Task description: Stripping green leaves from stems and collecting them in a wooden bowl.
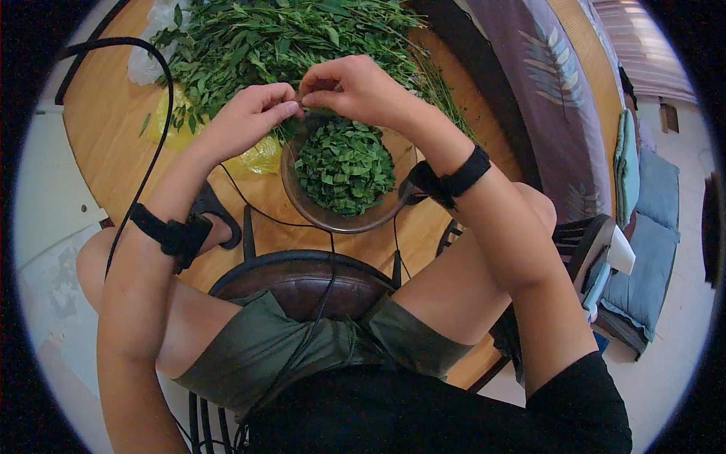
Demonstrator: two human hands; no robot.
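Note:
My left hand (252,116) and my right hand (353,91) meet fingertip to fingertip just above the far rim of a clear glass bowl (347,227). Thumb and forefinger are pinched together on each hand; whatever lies between them is too small to make out. Loose green leaves (346,167) are heaped inside the bowl, below and slightly right of the hands. Beyond both hands spreads a big pile of leafy green stems (283,42), with bare stalks (448,96) trailing out at its right side. Dark green bits show under my left fingertips.
A yellow plastic bag (258,159) lies left of the bowl, a whitish one (146,59) at the pile's left edge. Thin black cables (261,211) cross near a stool with a dark seat (306,284). Patterned purple fabric (544,96) and blue cushions (646,249) are to the right.

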